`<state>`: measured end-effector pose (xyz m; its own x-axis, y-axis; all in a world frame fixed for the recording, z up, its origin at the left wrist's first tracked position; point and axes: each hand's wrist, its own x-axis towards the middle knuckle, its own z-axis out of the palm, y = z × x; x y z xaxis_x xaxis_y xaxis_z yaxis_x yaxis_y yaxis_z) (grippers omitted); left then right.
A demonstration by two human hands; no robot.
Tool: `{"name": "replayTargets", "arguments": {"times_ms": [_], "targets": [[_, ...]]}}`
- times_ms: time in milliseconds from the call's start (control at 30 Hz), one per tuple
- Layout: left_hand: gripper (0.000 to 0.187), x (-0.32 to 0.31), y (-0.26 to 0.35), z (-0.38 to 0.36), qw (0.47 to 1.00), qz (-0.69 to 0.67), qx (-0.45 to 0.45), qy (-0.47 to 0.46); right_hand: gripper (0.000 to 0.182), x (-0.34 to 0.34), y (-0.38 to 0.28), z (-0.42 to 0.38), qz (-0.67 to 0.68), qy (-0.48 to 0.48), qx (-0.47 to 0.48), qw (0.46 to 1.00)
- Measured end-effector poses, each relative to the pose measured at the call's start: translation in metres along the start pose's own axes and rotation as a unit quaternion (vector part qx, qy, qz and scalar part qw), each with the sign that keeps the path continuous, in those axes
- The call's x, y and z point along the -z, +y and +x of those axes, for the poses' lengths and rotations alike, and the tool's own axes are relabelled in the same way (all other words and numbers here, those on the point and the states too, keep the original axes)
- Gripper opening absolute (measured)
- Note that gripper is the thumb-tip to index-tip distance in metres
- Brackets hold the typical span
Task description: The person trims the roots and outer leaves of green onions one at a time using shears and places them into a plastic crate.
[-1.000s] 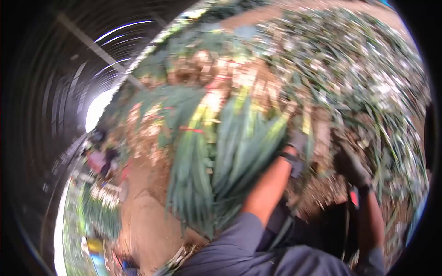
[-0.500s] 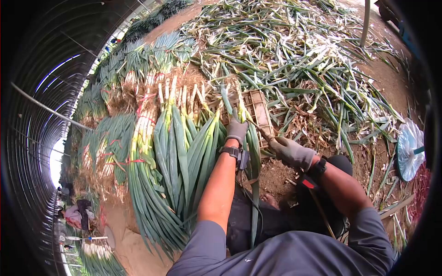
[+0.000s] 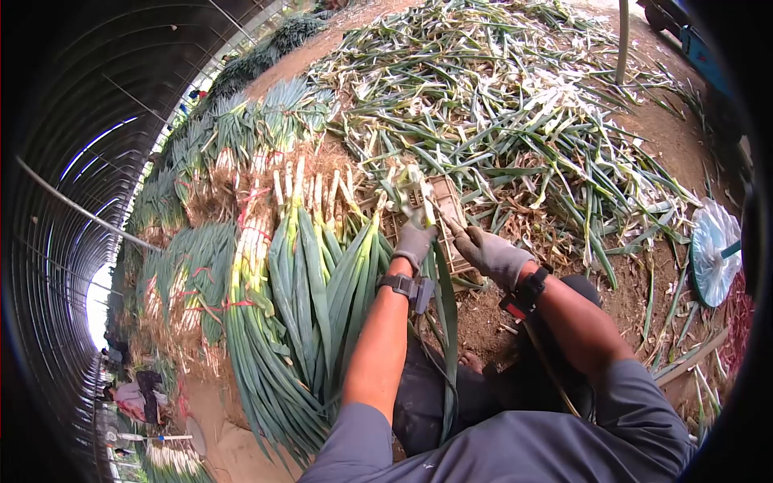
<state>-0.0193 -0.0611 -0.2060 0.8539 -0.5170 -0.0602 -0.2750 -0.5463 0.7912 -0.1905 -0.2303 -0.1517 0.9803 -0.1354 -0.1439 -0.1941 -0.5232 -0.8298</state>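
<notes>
My left hand (image 3: 416,241), in a grey glove, is wrapped round a green onion (image 3: 445,290) above a plastic crate (image 3: 451,201). The onion's pale end points away from me and its long leaves hang down toward my lap. My right hand (image 3: 493,256), gloved too, is closed on a thin stick-like tool (image 3: 443,214) whose far end reaches the onion's pale stem. Loose green onions (image 3: 310,266) lie just left of my left hand, beside a bundle (image 3: 251,233) tied with red string.
A large heap of stripped leaves (image 3: 499,88) spreads beyond the crate. More tied bundles (image 3: 193,241) stand at the left. A plastic bag (image 3: 714,253) is at the right, near a pole (image 3: 622,44). Brown soil shows around my foot.
Both hands have shifted slightly left, and the right hand has moved up with the tool. The onion's pale end now sits lower, over the crate.
</notes>
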Motion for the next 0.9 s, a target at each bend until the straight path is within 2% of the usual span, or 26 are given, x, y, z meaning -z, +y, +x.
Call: {"name": "replayTargets", "arguments": {"times_ms": [67,100,200,333,367,467,633,733,767,867,900], "targets": [[0.062,-0.003,0.027,-0.026,0.997,-0.031,0.075,0.006,0.053,0.006,-0.010,-0.001,0.004,-0.012,-0.002,1.000],[0.059,-0.011,0.018,-0.031,0.999,-0.005,0.017,0.043,0.053,0.002,-0.005,0.006,-0.017,-0.015,-0.018,1.000],[0.059,-0.023,0.009,-0.039,0.996,-0.055,0.071,0.009,0.053,-0.011,0.011,0.015,-0.051,0.015,-0.033,0.998],[0.053,-0.035,-0.008,-0.048,0.997,-0.014,0.069,0.041,0.057,-0.016,0.012,0.015,-0.075,0.020,-0.043,0.996],[0.052,-0.038,-0.016,-0.048,0.997,-0.018,0.057,0.043,0.058,-0.016,0.008,0.014,-0.072,0.020,-0.049,0.996],[0.051,-0.056,-0.045,-0.050,0.991,0.030,-0.035,0.124,0.060,-0.011,-0.005,0.018,-0.064,0.008,-0.039,0.997],[0.047,-0.043,-0.031,-0.082,0.994,-0.079,0.057,0.045,0.060,-0.028,-0.004,0.048,-0.076,0.022,-0.068,0.995],[0.047,-0.031,-0.015,-0.095,0.997,-0.057,0.050,0.034,0.060,-0.041,0.001,0.065,-0.062,0.021,-0.047,0.997],[0.063,-0.023,-0.011,-0.098,0.992,-0.073,0.105,-0.020,0.059,-0.045,0.003,0.069,-0.072,0.011,-0.047,0.996],[0.065,-0.028,-0.029,-0.104,0.989,-0.107,0.099,0.026,0.058,-0.061,0.013,0.082,-0.087,0.029,-0.063,0.994],[0.066,-0.021,-0.011,-0.113,0.993,-0.067,0.094,0.038,0.057,-0.044,-0.015,0.060,-0.070,0.014,-0.038,0.997]]}}
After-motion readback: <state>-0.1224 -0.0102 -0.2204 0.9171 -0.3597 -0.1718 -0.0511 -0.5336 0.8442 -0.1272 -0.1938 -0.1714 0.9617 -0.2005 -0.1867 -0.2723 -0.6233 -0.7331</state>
